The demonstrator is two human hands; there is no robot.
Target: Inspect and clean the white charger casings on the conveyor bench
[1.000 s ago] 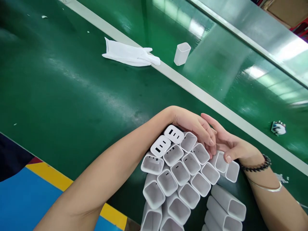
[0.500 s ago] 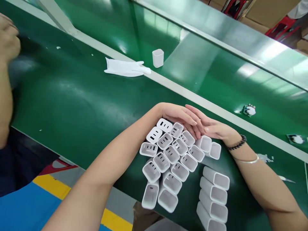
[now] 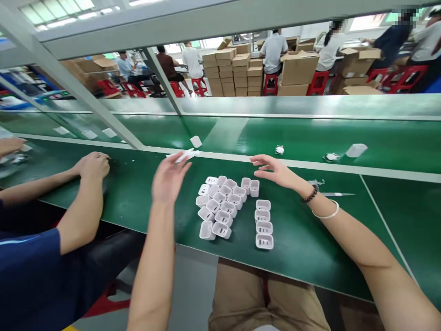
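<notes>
My left hand [image 3: 169, 178] is raised with its fingers apart. Its fingertips overlap the white glove [image 3: 193, 153] in the head view; whether they touch it I cannot tell. My right hand [image 3: 275, 172] hovers over the bench, its fingers parted and nothing between them. Between my arms stands a cluster of white plastic charger housings [image 3: 220, 209], open end up, with slots showing at the bottom of several. A pair of housings [image 3: 250, 186] sits close to the right of the cluster. Nearer me, a short column of housings [image 3: 264, 227] stands apart.
A lone housing [image 3: 195, 141] and another white housing [image 3: 356, 150] lie on the green strip beyond the pale rail [image 3: 227, 156], with small circuit boards [image 3: 279, 150]. A white pointed tool [image 3: 336, 194] lies beyond my right wrist. At left is a co-worker's arm [image 3: 84, 202].
My hands have parted from around the far side of the cluster, left hand going left and right hand right. The view has tilted up, showing people and boxes behind.
</notes>
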